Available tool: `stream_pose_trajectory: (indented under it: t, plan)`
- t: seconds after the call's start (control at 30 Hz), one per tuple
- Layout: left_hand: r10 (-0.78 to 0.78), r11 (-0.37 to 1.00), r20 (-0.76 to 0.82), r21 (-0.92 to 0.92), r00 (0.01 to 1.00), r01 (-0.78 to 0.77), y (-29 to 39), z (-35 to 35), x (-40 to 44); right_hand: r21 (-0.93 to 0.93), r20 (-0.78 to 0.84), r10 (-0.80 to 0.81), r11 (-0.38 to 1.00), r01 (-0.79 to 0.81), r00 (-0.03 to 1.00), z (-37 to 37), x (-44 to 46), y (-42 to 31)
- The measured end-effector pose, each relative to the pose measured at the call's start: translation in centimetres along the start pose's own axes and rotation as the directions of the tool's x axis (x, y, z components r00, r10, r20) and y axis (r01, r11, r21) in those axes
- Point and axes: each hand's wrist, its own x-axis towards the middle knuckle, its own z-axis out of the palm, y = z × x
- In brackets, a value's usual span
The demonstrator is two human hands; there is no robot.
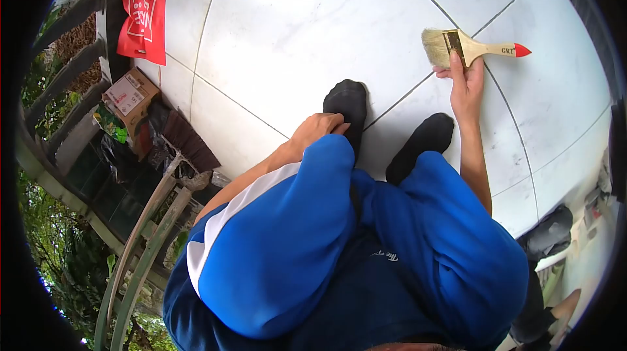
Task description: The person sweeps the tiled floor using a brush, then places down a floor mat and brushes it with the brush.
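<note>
A wide paintbrush (455, 48) with pale bristles, a metal band and a light wooden handle with a red tip lies across the fingers of my right hand (467, 83), above the white tiled floor (274, 31). Its bristles point left and its handle points right. My thumb presses on the metal band. My left hand (319, 130) rests at my left foot, by the black sock (347, 103), with its fingers bent; whether they hold anything is hidden. The other black sock (421, 145) is on my right foot.
A red bag (145, 11) lies at the upper left. Below it are a cardboard box (132, 96), black plastic bags and a broom (186, 142). A railing (72, 135) and a wooden chair frame (145, 233) run down the left. Part of another person's leg (565, 304) shows at the lower right.
</note>
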Motion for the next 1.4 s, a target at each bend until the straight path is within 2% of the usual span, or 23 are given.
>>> stream_pose_trajectory:
  t: [0.1, 0.2, 0.3, 0.4, 0.5, 0.6, 0.63, 0.7, 0.73, 0.8, 0.83, 0.87, 0.9, 1.0, 1.07, 1.13, 1.17, 1.23, 1.27, 1.37, 1.4]
  plan:
    - [-0.173, 0.973, 0.120, -0.130, 0.978, 0.188, 0.0, -1.0, -0.1, -0.013, 0.041, 0.014, 1.000, -0.014, 0.999, 0.5, 0.9, -0.2]
    - [-0.175, 0.975, 0.109, -0.118, 0.978, 0.188, 1.0, -2.4, -0.1, -0.031, 0.068, 0.005, 1.000, -0.003, 0.998, 0.8, 1.3, -0.3]
    - [-0.162, 0.986, 0.123, -0.028, 0.979, 0.167, 0.8, -1.2, -0.2, -0.034, 0.061, -0.010, 0.999, 0.012, 0.998, 1.0, 1.3, -0.4]
    - [-0.122, 0.991, 0.083, 0.066, 0.989, 0.116, 0.7, 0.0, -0.1, -0.024, 0.059, -0.021, 0.999, 0.022, 0.998, 1.0, 1.2, -0.1]
    - [-0.035, 0.996, 0.038, 0.077, 0.999, 0.032, 0.1, 0.5, -0.3, -0.023, 0.059, -0.037, 0.999, 0.039, 0.998, 0.8, 1.2, 0.2]
    - [0.124, 0.987, 0.142, -0.115, 0.982, -0.108, -1.8, -0.2, -0.5, -0.029, 0.066, -0.030, 0.999, 0.032, 0.997, 0.5, 1.1, 0.6]
    - [0.017, 0.965, 0.166, -0.260, 0.986, 0.027, -1.4, -1.1, -0.9, -0.031, 0.070, -0.025, 0.999, 0.027, 0.997, 0.4, 1.1, 0.7]
    - [-0.178, 0.806, 0.258, -0.516, 0.949, 0.292, -0.5, -2.6, -2.6, -0.035, 0.080, -0.035, 0.999, 0.038, 0.996, 0.2, 1.0, 0.7]
    - [-0.137, 0.771, 0.232, -0.585, 0.963, 0.251, -0.9, -3.1, -3.4, -0.035, 0.088, -0.044, 0.998, 0.047, 0.995, 0.2, 1.1, 0.7]
    - [-0.079, 0.391, 0.176, -0.900, 0.981, 0.193, -0.3, -5.7, -5.3, 0.017, 0.063, -0.040, 0.999, 0.039, 0.997, 0.5, 1.0, 0.8]
    - [-0.247, 0.565, 0.127, -0.787, 0.961, 0.249, 1.2, -7.9, -5.9, 0.041, 0.046, -0.036, 0.999, 0.035, 0.998, 0.6, 1.0, 0.9]
    - [-0.255, 0.600, 0.013, -0.782, 0.967, 0.169, 1.0, -9.3, -6.2, 0.050, 0.044, -0.044, 0.998, 0.042, 0.998, 0.6, 1.0, 1.0]
    - [-0.196, 0.677, -0.076, -0.731, 0.978, 0.079, 0.6, -10.6, -6.2, 0.059, 0.043, -0.050, 0.997, 0.048, 0.998, 0.6, 1.0, 1.2]
    - [-0.244, 0.809, -0.106, -0.570, 0.964, 0.142, -0.8, -10.5, -4.5, 0.072, 0.051, -0.033, 0.997, 0.030, 0.998, 0.5, 0.9, 1.2]
    - [-0.264, 0.905, -0.063, -0.363, 0.963, 0.224, -0.4, -8.5, -3.1, 0.066, 0.031, -0.037, 0.997, 0.035, 0.999, 0.3, 0.8, 1.1]
    - [-0.201, 0.966, -0.050, -0.179, 0.978, 0.189, 1.1, -6.0, -1.5, 0.047, -0.011, -0.067, 0.997, 0.067, 0.998, 0.5, 0.6, 1.4]
    - [-0.143, 0.986, -0.060, -0.096, 0.988, 0.137, 1.4, -4.5, -0.7, -0.058, -0.025, -0.163, 0.985, 0.162, 0.986, 0.3, 0.7, 1.4]
    - [-0.253, 0.966, -0.058, 0.041, 0.966, 0.256, 2.8, -1.4, 0.7, -0.261, -0.022, -0.350, 0.906, 0.333, 0.936, -0.2, 0.7, 1.4]
    - [-0.308, 0.943, -0.060, 0.110, 0.949, 0.313, 3.0, -0.5, 0.9, -0.294, -0.071, -0.350, 0.902, 0.316, 0.934, -0.5, 0.7, 1.1]
    - [-0.218, 0.968, -0.300, -0.185, 0.929, 0.168, 2.0, 0.7, 0.8, -0.242, -0.136, -0.394, 0.903, 0.355, 0.909, -1.2, 1.1, 0.2]
    - [-0.234, 0.959, -0.295, -0.229, 0.927, 0.169, 1.9, 0.7, 0.9, -0.198, -0.160, -0.357, 0.925, 0.324, 0.921, -1.4, 1.2, 0.2]
